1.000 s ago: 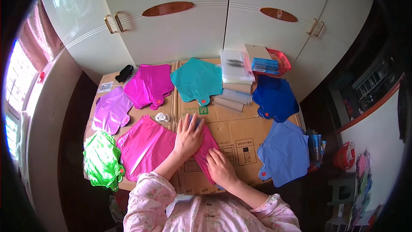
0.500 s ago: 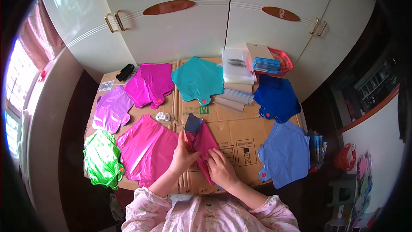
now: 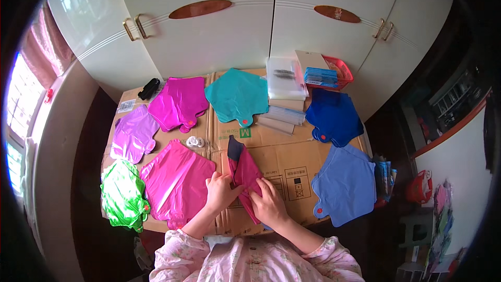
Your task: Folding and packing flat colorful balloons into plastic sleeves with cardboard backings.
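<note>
Both hands, left hand and right hand, gripping folded dark-pink foil balloon on cardboard-covered tabletop, hot-pink balloon just left, light-blue balloon right.

White cupboard doors with brass handles face me; daylight enters my left window, pink curtain beside.

folded crimson foil balloon, dark at its far tip, lies lengthwise on the cardboard.
</note>
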The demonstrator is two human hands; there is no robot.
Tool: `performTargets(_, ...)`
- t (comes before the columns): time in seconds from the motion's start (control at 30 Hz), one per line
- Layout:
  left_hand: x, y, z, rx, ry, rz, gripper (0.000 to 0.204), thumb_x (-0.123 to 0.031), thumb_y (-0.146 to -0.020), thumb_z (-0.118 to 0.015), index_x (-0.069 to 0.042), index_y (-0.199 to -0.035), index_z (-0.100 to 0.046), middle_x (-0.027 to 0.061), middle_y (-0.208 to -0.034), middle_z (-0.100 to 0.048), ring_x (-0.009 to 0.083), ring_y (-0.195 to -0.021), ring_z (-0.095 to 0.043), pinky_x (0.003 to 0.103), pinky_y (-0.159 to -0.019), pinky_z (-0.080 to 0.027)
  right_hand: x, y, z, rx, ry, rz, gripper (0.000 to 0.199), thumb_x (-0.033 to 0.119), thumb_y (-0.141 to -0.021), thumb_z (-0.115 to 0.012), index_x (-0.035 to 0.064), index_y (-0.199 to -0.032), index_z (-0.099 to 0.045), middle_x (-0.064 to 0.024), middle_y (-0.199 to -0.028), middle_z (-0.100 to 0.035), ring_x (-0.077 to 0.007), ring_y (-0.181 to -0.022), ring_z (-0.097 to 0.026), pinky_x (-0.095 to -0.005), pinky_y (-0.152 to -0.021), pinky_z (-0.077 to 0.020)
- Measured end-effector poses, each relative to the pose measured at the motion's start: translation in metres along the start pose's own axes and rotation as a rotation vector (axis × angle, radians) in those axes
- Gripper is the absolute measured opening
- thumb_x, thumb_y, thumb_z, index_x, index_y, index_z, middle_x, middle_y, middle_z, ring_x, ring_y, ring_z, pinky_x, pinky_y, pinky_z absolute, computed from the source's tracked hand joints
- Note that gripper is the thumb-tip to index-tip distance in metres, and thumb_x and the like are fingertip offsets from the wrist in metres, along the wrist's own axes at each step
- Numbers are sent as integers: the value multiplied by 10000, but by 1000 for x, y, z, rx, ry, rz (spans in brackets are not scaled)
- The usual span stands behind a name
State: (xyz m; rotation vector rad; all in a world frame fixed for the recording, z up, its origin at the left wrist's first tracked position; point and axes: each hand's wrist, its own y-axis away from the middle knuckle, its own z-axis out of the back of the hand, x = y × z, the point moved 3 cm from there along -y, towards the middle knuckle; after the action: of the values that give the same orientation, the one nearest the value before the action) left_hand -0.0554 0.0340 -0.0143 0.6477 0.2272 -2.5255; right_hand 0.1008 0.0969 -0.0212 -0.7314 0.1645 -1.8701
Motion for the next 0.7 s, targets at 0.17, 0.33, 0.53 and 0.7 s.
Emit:
performTargets(0.17,0,-1,-3,-18,3,-29,341,-353,-679,-747,-39,-675,-613,96,-684,-593,283,-844,-540,428,-734,-378,-2,2,-3,-5,-4,-16,233,95,-753,-632,23,-973,-657,-246,-1238,-466,-401,-1159,-463,-443,-993,-412)
performTargets(0.33,5,6,-9,-115,76,-105,286,-300,-675,-756,-66,-692,-592,72,-676,-578,276,-824,-529,416,-724,-364,1,3,-3,-10,43,-62,219,123,-758,-631,57,-964,-664,-258,-1285,-427,-411,-1138,-450,-440,-966,-423)
performTargets(0.53,0,10,-7,-149,61,-175,249,-258,-669,-760,-88,-736,-592,29,-738,-595,251,-858,-532,402,-734,-364,3,4,-4,-8,96,-66,206,139,-752,-637,87,-948,-670,-268,-1284,-428,-395,-1094,-461,-437,-941,-435)
performTargets(0.7,-7,11,-1,-183,37,-257,202,-203,-659,-749,-100,-759,-606,19,-761,-609,236,-878,-545,402,-748,-370,3,0,0,1,80,-56,201,143,-748,-630,91,-938,-671,-266,-1221,-468,-396,-1058,-480,-446,-920,-443)
